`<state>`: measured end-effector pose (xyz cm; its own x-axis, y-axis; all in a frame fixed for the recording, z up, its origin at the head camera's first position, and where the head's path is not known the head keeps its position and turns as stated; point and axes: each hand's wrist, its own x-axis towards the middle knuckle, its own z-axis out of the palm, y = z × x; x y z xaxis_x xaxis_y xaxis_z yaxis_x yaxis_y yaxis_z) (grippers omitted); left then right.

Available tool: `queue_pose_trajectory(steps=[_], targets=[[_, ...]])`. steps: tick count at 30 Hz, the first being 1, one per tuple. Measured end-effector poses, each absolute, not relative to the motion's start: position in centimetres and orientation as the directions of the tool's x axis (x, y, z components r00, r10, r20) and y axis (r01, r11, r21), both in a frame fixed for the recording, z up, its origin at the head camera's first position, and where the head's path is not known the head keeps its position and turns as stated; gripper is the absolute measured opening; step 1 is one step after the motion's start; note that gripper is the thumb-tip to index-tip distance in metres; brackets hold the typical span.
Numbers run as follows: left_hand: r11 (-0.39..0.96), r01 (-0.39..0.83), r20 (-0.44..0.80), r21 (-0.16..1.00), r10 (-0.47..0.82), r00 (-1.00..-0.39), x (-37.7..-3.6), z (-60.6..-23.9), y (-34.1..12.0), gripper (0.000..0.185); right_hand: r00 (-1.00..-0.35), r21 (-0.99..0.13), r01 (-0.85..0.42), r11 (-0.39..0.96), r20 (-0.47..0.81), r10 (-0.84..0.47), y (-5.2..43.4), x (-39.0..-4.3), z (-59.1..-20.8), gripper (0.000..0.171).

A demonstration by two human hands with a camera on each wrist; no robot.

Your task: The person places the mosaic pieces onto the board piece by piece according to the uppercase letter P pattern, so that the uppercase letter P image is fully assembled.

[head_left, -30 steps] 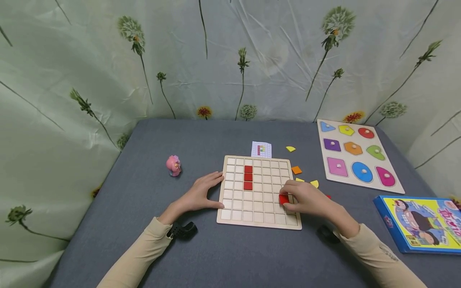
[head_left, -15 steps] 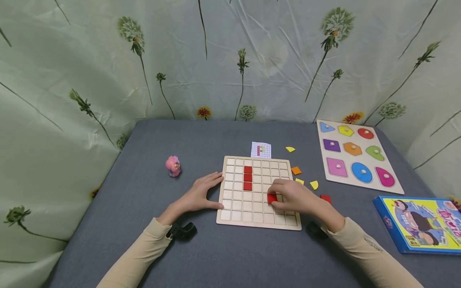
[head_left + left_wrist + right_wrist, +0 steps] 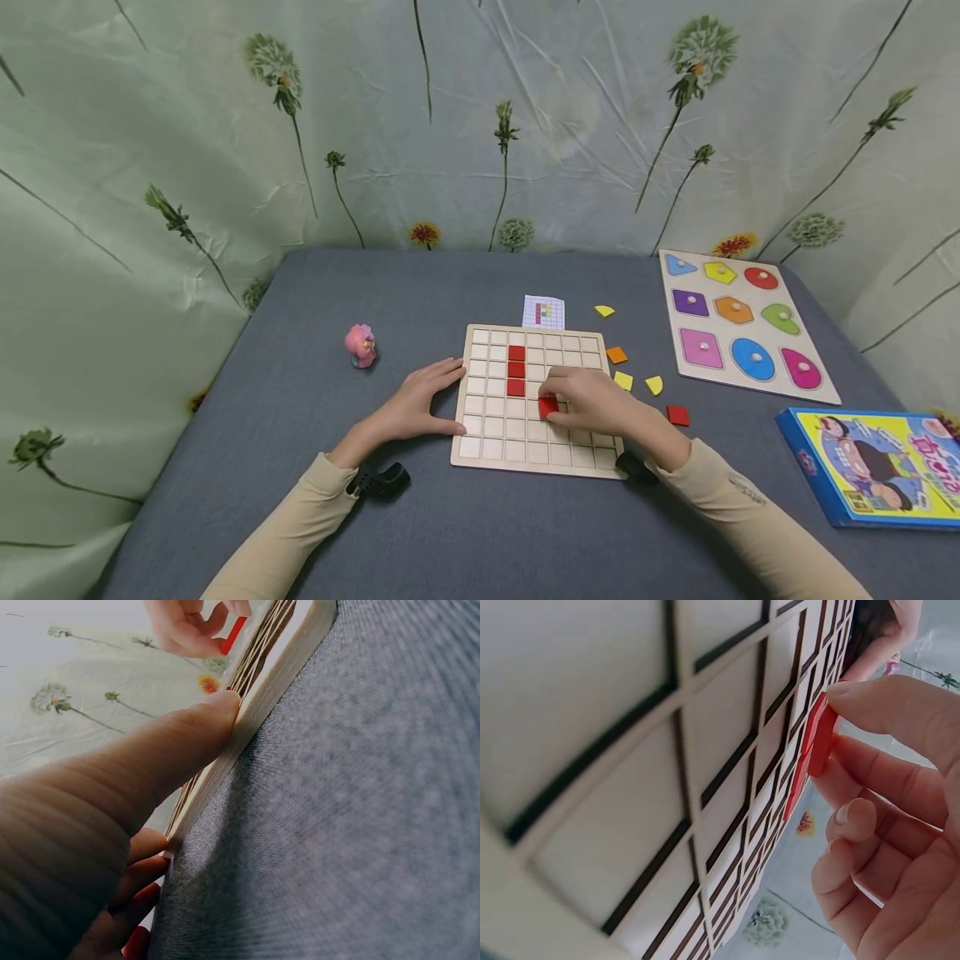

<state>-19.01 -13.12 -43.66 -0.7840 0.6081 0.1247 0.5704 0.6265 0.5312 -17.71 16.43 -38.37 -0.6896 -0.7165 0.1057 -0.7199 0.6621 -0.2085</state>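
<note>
Head view: right hand (image 3: 592,402) pinching a small red square tile (image 3: 547,407) over the pale wooden grid board (image 3: 480,450), just beside the red column (image 3: 516,370), presumably to extend it. Left hand (image 3: 417,407) spread flat, bracing the board's left edge against sliding.

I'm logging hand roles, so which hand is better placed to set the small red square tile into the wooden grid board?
Right. The right hand already pinches the small red square tile over the wooden grid board, while the left hand rests against the board's left edge.
</note>
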Motion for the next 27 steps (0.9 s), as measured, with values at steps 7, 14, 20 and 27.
queue_pose_trajectory(steps=[7,14,20,27], targets=[[0.627,0.565,0.121,0.537,0.606,-0.787,-19.0,-43.7,-13.1,0.087,-0.677,-0.198,-0.732,0.652,0.101,-0.729,15.4,-18.0,-38.3,0.013],[0.625,0.564,0.119,0.54,0.606,-0.786,-18.9,-43.7,-13.2,0.087,-0.678,-0.207,-0.729,0.652,0.088,-0.73,14.7,-18.3,-38.5,0.012],[0.619,0.572,0.134,0.539,0.607,-0.783,-18.9,-43.5,-13.1,0.088,-0.658,-0.193,-0.749,0.634,0.104,-0.745,14.0,-18.4,-38.6,0.014],[0.622,0.567,0.123,0.541,0.608,-0.784,-19.0,-43.5,-13.1,0.087,-0.658,-0.19,-0.747,0.637,0.074,-0.75,13.5,-18.6,-38.5,0.013]])
